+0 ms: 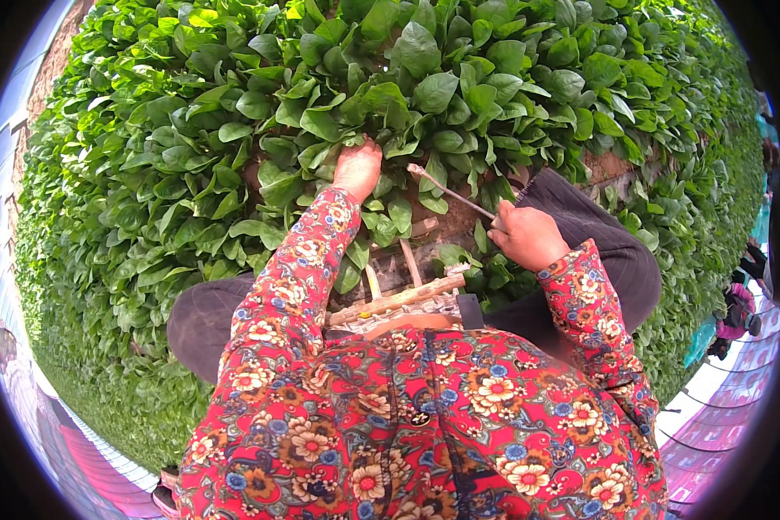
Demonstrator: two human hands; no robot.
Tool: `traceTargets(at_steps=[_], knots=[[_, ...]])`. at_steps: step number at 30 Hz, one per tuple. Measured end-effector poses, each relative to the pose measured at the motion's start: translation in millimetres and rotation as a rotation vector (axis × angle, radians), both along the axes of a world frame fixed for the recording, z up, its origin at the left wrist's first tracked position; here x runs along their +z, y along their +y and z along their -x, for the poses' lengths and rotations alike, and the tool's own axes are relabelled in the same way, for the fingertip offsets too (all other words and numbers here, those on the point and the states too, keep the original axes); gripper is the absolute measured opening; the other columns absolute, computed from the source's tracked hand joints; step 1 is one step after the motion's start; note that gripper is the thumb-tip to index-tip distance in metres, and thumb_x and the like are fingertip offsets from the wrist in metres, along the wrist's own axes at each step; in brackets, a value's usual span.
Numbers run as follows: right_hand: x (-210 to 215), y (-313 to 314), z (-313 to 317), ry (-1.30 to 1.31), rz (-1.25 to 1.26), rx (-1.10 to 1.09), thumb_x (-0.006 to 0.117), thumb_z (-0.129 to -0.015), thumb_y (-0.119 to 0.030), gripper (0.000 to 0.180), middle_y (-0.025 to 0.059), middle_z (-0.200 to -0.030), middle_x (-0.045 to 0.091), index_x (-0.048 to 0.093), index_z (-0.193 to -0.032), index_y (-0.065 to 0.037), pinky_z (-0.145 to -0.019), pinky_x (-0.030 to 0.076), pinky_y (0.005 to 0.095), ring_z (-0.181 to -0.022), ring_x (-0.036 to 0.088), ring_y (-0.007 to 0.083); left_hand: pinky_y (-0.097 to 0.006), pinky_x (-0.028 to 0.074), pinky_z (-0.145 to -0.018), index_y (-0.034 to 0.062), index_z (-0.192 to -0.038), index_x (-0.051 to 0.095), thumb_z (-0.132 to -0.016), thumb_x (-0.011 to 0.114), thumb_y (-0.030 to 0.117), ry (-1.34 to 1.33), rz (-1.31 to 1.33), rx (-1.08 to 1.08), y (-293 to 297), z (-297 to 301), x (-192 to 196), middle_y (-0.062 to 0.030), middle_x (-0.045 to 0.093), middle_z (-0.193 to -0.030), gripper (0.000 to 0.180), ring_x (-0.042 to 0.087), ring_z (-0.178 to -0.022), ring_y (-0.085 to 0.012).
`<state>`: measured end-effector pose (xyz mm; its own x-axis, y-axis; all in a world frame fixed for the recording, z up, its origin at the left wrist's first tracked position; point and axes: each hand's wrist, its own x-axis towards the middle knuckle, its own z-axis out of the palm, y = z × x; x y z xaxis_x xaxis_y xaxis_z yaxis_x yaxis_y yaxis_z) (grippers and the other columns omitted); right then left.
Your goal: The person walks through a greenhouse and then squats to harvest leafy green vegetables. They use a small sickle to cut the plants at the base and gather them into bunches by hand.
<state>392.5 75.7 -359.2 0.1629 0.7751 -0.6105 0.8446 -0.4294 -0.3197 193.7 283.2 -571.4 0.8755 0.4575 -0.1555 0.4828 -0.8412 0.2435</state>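
Note:
Dense green spinach plants (pixel 416 52) with broad leaves fill the ground before me. My left hand (pixel 358 167) reaches in among them, closed around some spinach leaves near the middle; its fingertips are partly hidden by foliage. In my right hand (pixel 529 236), wrapped in a fist, is a thin metal digging tool (pixel 455 192). Its slender shaft slants up and left, and the small tip, looking caked with soil, ends just right of my left hand, apart from it. The handle is hidden inside my fist.
Between my bent knees, in dark trousers (pixel 594 221), a frame of wooden sticks (pixel 399 299) lies against my lap. Brown soil (pixel 611 169) shows between plants at the right. People (pixel 737 312) are at the far right edge, near pink sheeting (pixel 715 451).

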Motion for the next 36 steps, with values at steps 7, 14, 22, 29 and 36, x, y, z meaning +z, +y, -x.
traceTargets(at_steps=[7, 14, 22, 29, 36], knots=[[-45, -6, 20, 0.029, 0.144, -0.069, 0.057, -0.086, -0.025, 0.029, 0.0219, -0.080, 0.065, 0.047, -0.095, 0.001, -0.071, 0.050, 0.0514, -0.081, 0.064, 0.0407, -0.042, 0.044, -0.087, 0.0055, -0.086, 0.065, -0.075, 0.058, 0.014, -0.026, 0.035, -0.043, -21, -2, -2, -0.0108, 0.062, -0.100, 0.016, 0.056, -0.104, -0.0280], [-54, 9, 18, 0.058, 0.011, -0.117, 0.059, -0.085, -0.021, 0.026, 0.0220, -0.078, 0.064, 0.045, -0.095, -0.001, -0.071, 0.049, 0.0526, -0.079, 0.063, 0.0419, -0.045, 0.042, -0.091, 0.0065, -0.110, 0.062, -0.077, 0.062, 0.021, 0.061, 0.042, 0.053, -62, 13, -1, -0.0145, 0.058, -0.112, 0.035, 0.054, -0.108, -0.0302], [-54, 19, 23, -0.058, -0.043, -0.134, 0.061, -0.084, -0.019, 0.025, 0.0200, -0.073, 0.065, 0.046, -0.094, -0.001, -0.064, 0.051, 0.0506, -0.071, 0.064, 0.0403, -0.052, 0.036, -0.100, 0.0015, -0.116, 0.058, -0.082, 0.061, 0.026, 0.215, 0.294, 0.140, -74, -11, 30, -0.0191, 0.052, -0.130, 0.042, 0.044, -0.125, -0.0320], [-28, 33, 24, -0.147, -0.160, -0.160, 0.062, -0.083, -0.019, 0.025, 0.0187, -0.068, 0.064, 0.045, -0.092, -0.003, -0.058, 0.050, 0.0480, -0.065, 0.063, 0.0387, -0.039, 0.044, -0.091, 0.0018, -0.095, 0.070, -0.077, 0.056, 0.012, 0.200, 0.268, -0.115, -64, -55, 28, -0.0165, 0.064, -0.108, 0.025, 0.058, -0.105, -0.0300], [-11, 45, 31, -0.021, -0.402, -0.239, 0.060, -0.087, -0.016, 0.022, 0.0171, -0.070, 0.062, 0.044, -0.095, -0.003, -0.055, 0.049, 0.0464, -0.064, 0.062, 0.0383, -0.048, 0.052, -0.080, -0.0005, -0.117, 0.048, -0.089, 0.044, 0.013, 0.031, 0.507, 0.330, -36, -80, -29, -0.0236, 0.062, -0.105, 0.031, 0.064, -0.092, -0.0395]])
